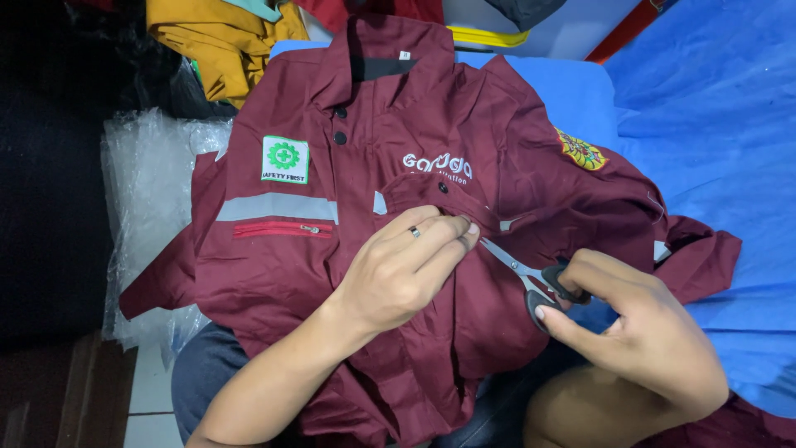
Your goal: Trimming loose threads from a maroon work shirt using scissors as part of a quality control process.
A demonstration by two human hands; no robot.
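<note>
- Now the left hand [398, 270] pinches maroon work shirt [373, 207] fabric at the chest pocket flap, fingertips together.
- Right hand [638, 332] is clamped on black-handled scissors [531, 278], slim steel blades touching the pinch.
- Crinkled clear plastic bags [153, 191] lie left.

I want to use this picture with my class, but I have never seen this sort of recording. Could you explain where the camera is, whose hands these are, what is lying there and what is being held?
There is one picture, taken by a camera worn on a person's head and looking down, so both hands are that person's own. Spread over their lap lies a maroon work shirt with grey reflective strips, sewn-on badges and a red zip. The left hand, which wears a ring, pinches the cloth beside the chest pocket. The right hand holds small scissors with dark handles, blades pointing at the pinched spot. Blue fabric lies to the right, clear plastic bags to the left, and a mustard-yellow garment at the top.
</note>
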